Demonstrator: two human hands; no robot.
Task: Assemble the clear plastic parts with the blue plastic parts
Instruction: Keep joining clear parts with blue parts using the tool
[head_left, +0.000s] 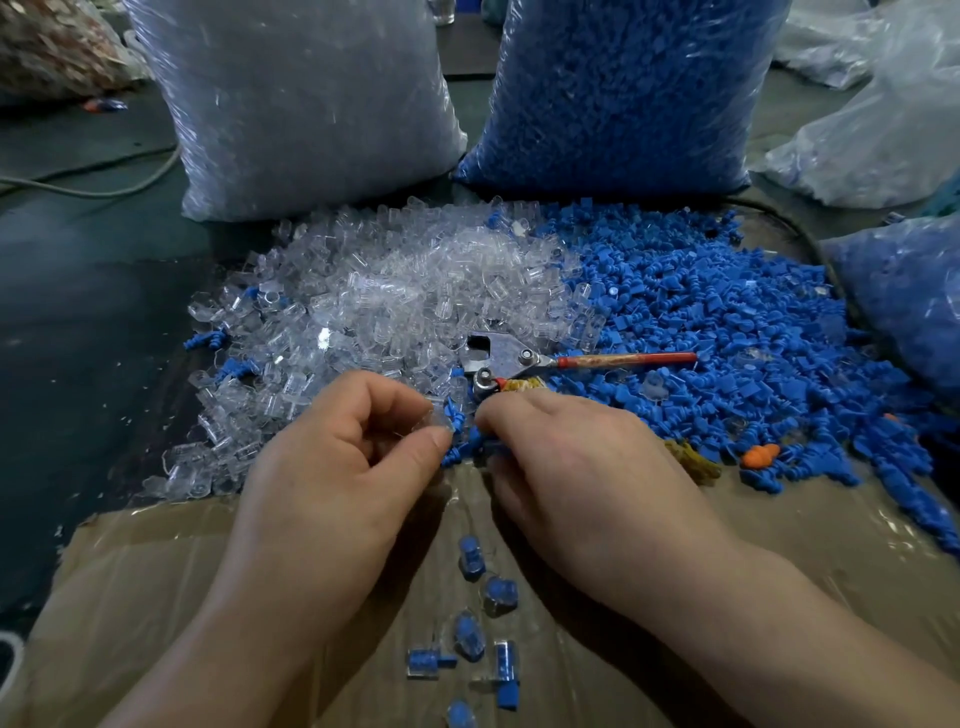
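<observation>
Clear plastic parts (395, 296) are lying heaped mid-surface, touching blue plastic parts (701, 322) that are spreading toward the right edge. Left hand (332, 467) is pinching one clear part (434, 422) in its grip. Right hand (566, 467), grip curled, is holding a blue part (457, 418) just beside it. Assembled pieces (470, 636) are lying near the front edge.

Left hand (332, 447) pinching a clear part (430, 418); right hand (566, 452) gripping a blue part (457, 422); the two parts touching, above assembled pieces (470, 561) on cardboard (156, 571).
</observation>
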